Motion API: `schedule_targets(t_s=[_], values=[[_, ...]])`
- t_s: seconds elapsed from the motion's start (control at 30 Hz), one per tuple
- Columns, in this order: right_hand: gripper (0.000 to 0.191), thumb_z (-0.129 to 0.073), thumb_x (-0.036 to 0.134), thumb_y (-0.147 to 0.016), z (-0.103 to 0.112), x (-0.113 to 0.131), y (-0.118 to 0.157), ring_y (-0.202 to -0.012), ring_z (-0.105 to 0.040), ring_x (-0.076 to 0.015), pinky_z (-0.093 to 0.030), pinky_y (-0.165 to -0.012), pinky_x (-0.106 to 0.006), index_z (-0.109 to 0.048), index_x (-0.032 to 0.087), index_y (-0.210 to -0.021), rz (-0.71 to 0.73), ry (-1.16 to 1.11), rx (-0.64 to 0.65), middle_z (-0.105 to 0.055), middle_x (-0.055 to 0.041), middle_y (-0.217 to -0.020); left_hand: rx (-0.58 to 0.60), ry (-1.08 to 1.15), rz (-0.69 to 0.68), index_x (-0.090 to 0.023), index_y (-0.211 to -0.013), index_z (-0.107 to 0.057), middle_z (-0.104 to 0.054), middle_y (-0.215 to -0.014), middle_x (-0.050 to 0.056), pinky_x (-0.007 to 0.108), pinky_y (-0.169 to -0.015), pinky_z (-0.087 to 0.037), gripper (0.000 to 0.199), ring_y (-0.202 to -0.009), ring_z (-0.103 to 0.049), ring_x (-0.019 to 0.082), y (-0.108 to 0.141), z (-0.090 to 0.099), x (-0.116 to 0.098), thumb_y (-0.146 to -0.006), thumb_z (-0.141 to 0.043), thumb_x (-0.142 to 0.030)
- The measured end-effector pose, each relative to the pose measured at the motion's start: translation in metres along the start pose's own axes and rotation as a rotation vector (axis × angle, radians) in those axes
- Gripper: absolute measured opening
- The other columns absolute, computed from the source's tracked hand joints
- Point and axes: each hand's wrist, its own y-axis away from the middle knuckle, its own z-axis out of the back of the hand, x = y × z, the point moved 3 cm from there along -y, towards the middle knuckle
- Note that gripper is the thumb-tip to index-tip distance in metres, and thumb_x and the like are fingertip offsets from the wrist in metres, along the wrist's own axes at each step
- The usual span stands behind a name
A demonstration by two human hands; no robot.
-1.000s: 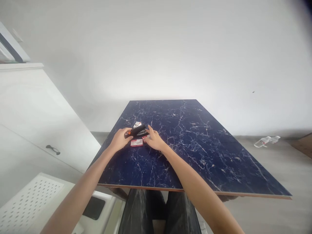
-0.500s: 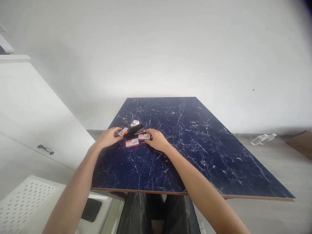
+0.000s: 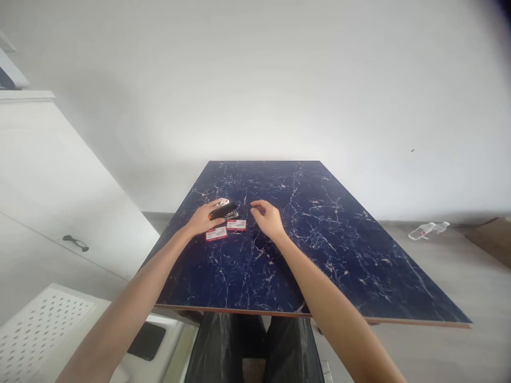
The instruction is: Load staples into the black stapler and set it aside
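Note:
My left hand point(image 3: 203, 218) is wrapped round the rear end of a black stapler point(image 3: 224, 210) with an orange patch. Its thumb lies on the near side and its fingers on the far side. Behind the stapler, a small white box point(image 3: 222, 202) is partly hidden by my fingers. Two red-and-white boxes lie just in front: the left box point(image 3: 216, 233) near my thumb and the right box point(image 3: 236, 225) by the stapler's front end. To the right of them, my right hand point(image 3: 268, 217) holds nothing, its thumb and bent fingers slightly apart.
All of this sits toward the left of a dark blue marbled table point(image 3: 319, 255). A white cabinet point(image 3: 59, 175) stands on the left, and a pale wall rises behind. Clear plastic bottles point(image 3: 427, 230) lie on the floor at right, near a brown board-like thing point(image 3: 491, 239).
My left hand has moved right and closed round the stapler, and now covers where a red-and-white box lay at its left. My right hand has let go of the right box and drawn away rightward.

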Motion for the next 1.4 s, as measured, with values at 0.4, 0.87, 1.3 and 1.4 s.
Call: schedule_targets(t_s=[0.4, 0.87, 1.3, 1.4], values=[[0.033, -0.063, 0.037, -0.082, 0.097, -0.037, 0.009, -0.078, -0.063, -0.0166, -0.049, -0.073, -0.030, -0.068, 0.018, -0.108, -0.166, -0.097, 0.515, -0.071, -0.0022, -0.089, 0.235, 0.135, -0.280, -0.033, -0.141, -0.058, -0.030, -0.164, 0.006, 0.060, -0.114, -0.036, 0.056, -0.146, -0.032, 0.039, -0.005, -0.047, -0.106, -0.092, -0.054, -0.061], [0.027, -0.068, 0.044, -0.078, 0.114, -0.026, 0.016, -0.061, -0.057, -0.0154, -0.039, -0.058, -0.028, -0.077, 0.024, -0.095, -0.102, 0.304, 0.632, -0.069, -0.0018, -0.077, 0.203, 0.034, -0.166, -0.034, -0.153, -0.041, -0.037, -0.160, 0.005, 0.060, -0.118, -0.024, 0.063, -0.149, -0.025, 0.037, -0.001, -0.035, -0.066, -0.096, -0.044, -0.062], [0.040, -0.081, 0.051, -0.066, 0.084, 0.019, 0.043, -0.057, -0.053, -0.0158, -0.033, -0.052, -0.029, -0.075, 0.025, -0.096, -0.048, 0.432, 0.831, -0.068, -0.0032, -0.075, -0.091, 0.039, -0.331, -0.023, -0.090, -0.075, -0.072, -0.116, 0.006, 0.045, -0.101, -0.046, 0.027, -0.112, -0.060, 0.025, -0.005, -0.017, -0.080, -0.096, -0.053, -0.037], [0.029, -0.081, 0.044, -0.066, 0.073, 0.027, 0.050, -0.054, -0.048, -0.0137, -0.028, -0.051, -0.029, -0.074, 0.024, -0.085, 0.070, 0.459, 0.799, -0.064, -0.0016, -0.069, -0.139, 0.096, -0.328, -0.023, -0.092, -0.075, -0.074, -0.107, 0.007, 0.042, -0.096, -0.048, 0.027, -0.102, -0.064, 0.023, 0.001, -0.014, -0.091, -0.096, -0.053, -0.038]])
